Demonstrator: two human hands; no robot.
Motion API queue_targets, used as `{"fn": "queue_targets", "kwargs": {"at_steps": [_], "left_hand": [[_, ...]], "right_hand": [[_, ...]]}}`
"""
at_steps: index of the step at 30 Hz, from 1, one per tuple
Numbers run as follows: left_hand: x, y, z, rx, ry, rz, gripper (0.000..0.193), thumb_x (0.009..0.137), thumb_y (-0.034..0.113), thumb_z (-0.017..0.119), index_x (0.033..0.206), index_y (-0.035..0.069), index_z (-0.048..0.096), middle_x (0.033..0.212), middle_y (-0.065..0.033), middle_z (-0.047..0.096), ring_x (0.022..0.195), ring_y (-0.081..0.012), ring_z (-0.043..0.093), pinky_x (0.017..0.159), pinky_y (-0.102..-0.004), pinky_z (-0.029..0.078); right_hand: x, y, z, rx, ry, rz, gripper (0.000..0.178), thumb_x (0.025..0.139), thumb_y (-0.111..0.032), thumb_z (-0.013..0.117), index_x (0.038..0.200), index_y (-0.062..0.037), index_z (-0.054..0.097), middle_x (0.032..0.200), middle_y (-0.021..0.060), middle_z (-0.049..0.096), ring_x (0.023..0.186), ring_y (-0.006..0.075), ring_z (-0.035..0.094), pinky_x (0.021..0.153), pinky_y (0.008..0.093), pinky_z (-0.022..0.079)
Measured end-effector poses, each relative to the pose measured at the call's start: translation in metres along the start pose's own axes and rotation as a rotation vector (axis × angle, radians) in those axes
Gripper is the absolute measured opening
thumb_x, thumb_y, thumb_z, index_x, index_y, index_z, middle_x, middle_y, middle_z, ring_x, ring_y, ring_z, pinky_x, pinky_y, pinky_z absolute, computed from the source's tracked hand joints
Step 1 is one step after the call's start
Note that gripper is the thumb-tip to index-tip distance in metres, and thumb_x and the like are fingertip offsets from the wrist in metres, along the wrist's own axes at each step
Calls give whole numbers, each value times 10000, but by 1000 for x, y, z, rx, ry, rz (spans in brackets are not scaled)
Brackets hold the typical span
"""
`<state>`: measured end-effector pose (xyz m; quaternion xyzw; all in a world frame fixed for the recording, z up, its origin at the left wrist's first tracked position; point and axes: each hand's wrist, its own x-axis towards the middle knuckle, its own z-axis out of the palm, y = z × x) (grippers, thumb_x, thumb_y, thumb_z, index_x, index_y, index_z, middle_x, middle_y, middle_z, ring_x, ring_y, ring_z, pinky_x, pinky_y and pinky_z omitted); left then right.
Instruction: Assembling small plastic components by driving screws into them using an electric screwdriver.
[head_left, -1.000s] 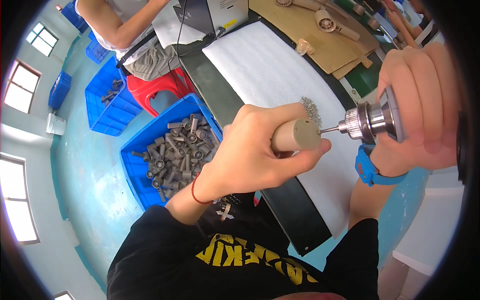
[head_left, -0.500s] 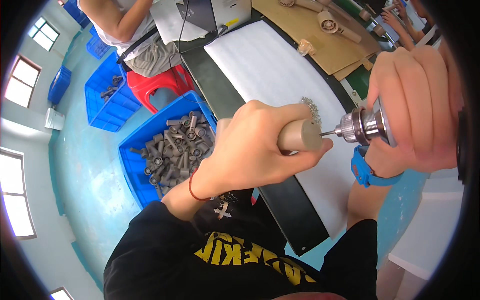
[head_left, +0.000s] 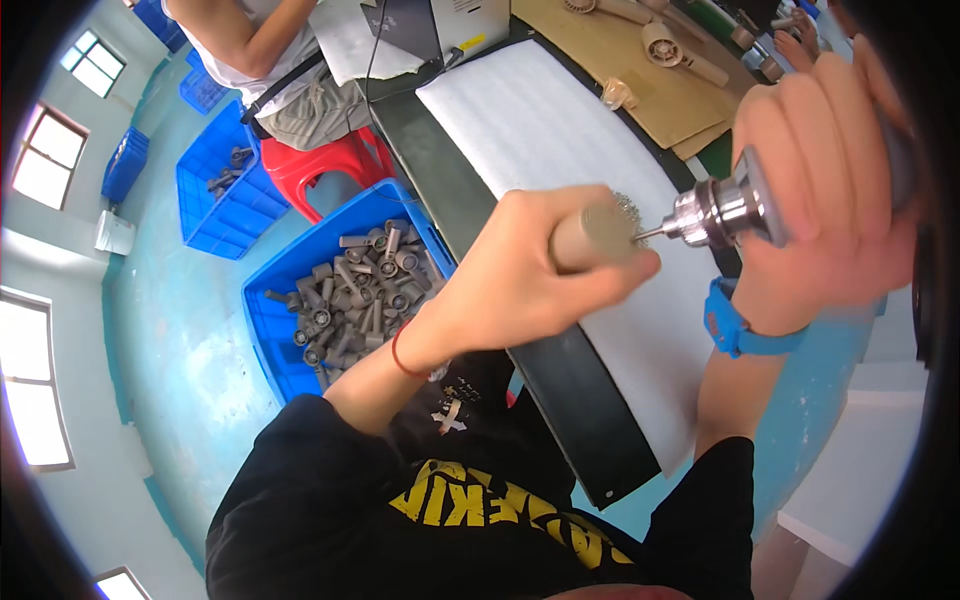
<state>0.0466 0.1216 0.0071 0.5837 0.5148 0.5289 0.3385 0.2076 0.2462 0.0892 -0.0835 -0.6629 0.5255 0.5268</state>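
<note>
My left hand (head_left: 520,275) is wrapped round a grey-brown plastic cylinder (head_left: 585,240), a handle-like part, with its round end turned toward the right. In my right hand (head_left: 825,200) is an electric screwdriver (head_left: 715,212) with a shiny metal chuck, its body mostly hidden by the fingers. The thin bit reaches the end face of the cylinder; whether a screw sits at its tip is too small to make out. Just behind the cylinder, a heap of small metal screws (head_left: 628,208) lies on a white foam sheet (head_left: 530,120).
A blue crate (head_left: 262,330) full of grey plastic parts stands left of the dark-edged table (head_left: 585,420). Fan-shaped parts (head_left: 662,48) lie on cardboard (head_left: 590,60) at the back, near a crumpled yellowish scrap (head_left: 618,95). Another person sits on a red stool (head_left: 320,170).
Both hands have risen a little in the picture together with the cylinder and the electric screwdriver. The driver now slopes more, and its bit stays against the cylinder's end.
</note>
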Motion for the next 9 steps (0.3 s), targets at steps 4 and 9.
{"fn": "queue_targets", "kwargs": {"at_steps": [4, 9], "left_hand": [[13, -50, -20, -624, -199, -126, 490, 805, 337, 630, 1167, 21, 534, 940, -49, 574, 871, -147, 570, 808, -277, 447], [4, -69, -25, -646, -278, -56, 531, 891, 211, 535, 1367, 32, 383, 1135, -78, 547, 1101, -163, 510, 991, -307, 378]], "right_hand": [[3, 5, -41, -21, 22, 15, 153, 875, -173, 400, 750, -87, 425, 600, -11, 389, 531, 108, 394, 643, 260, 376], [19, 0, -55, 739, 356, 287, 164, 809, -90, 379, 650, -130, 371, 616, -5, 394, 564, 94, 400, 680, 295, 364]]}}
